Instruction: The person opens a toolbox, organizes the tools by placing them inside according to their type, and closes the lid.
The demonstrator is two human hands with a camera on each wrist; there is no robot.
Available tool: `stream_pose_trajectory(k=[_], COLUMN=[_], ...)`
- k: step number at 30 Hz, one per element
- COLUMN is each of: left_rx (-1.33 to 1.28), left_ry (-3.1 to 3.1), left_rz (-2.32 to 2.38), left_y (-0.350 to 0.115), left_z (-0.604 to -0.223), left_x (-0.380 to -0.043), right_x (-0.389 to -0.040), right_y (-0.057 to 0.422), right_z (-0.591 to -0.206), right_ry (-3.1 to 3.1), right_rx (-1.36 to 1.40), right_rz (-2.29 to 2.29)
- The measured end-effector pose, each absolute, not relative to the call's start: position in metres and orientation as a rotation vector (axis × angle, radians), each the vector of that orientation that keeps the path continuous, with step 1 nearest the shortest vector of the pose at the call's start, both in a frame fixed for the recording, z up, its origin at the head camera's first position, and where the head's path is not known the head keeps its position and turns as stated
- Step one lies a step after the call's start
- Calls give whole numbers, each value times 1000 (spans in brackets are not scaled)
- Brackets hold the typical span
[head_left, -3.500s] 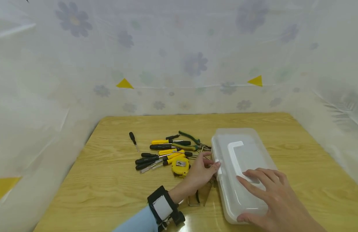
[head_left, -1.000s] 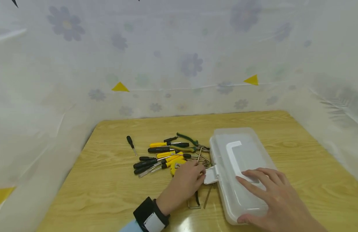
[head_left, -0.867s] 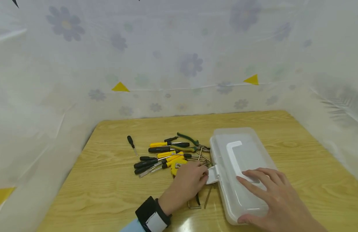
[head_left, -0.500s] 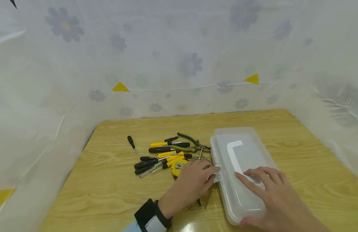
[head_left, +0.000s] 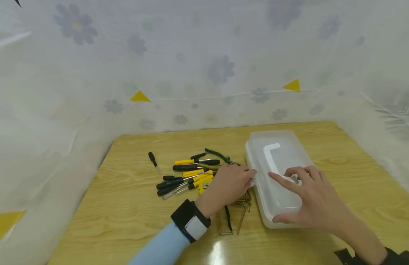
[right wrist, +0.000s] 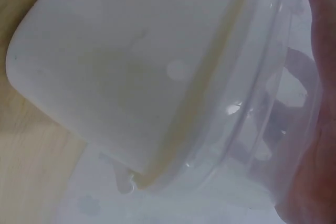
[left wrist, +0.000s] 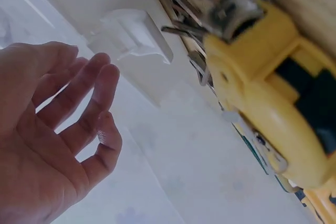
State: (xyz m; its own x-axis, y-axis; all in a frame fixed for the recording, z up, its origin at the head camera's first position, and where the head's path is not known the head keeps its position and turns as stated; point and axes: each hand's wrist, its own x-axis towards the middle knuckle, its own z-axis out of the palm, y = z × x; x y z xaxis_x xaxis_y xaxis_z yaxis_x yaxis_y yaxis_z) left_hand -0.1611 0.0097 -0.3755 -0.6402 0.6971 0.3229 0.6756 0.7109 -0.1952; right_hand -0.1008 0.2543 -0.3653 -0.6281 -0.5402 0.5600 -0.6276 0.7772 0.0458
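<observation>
A translucent plastic box (head_left: 280,193) with a white lid handle (head_left: 271,152) lies on the right. My right hand (head_left: 318,200) rests spread over its lid, thumb at the near edge, index finger extended and other fingertips bent by the handle. My left hand (head_left: 226,186) reaches over the tools to the box's left side, an index fingertip at the rim. In the left wrist view its loosely curved fingers (left wrist: 105,85) hold nothing. The white latch (left wrist: 139,32) sticks out from the box wall close by. A yellow tape measure (left wrist: 268,98) is beside this hand.
Screwdrivers (head_left: 184,167) with black or yellow handles lie in a pile left of the box, with green-handled pliers (head_left: 217,154) behind. Hex keys (head_left: 241,221) lie near the box's left side. One small screwdriver (head_left: 153,159) lies apart on the wooden table (head_left: 115,206).
The latch, flat against the box earliest, was swung outward by one second ago. Since then the box has shifted away from me, both hands moving with it, and more hex keys show beside it.
</observation>
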Motion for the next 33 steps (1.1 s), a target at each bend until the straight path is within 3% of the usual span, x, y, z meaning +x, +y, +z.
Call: stream_pose_trajectory(k=[19,33], left_rx=[-1076,-1158], left_ry=[-2624,-2644], left_rz=[97,40], left_y=[12,7], left_z=[-372,-382], left_x=[-171,-167], right_x=[-120,-110], right_y=[262,291], right_z=[-362,-348], right_ry=[-2403,-2479], right_rx=[919,673], right_rz=[303,798])
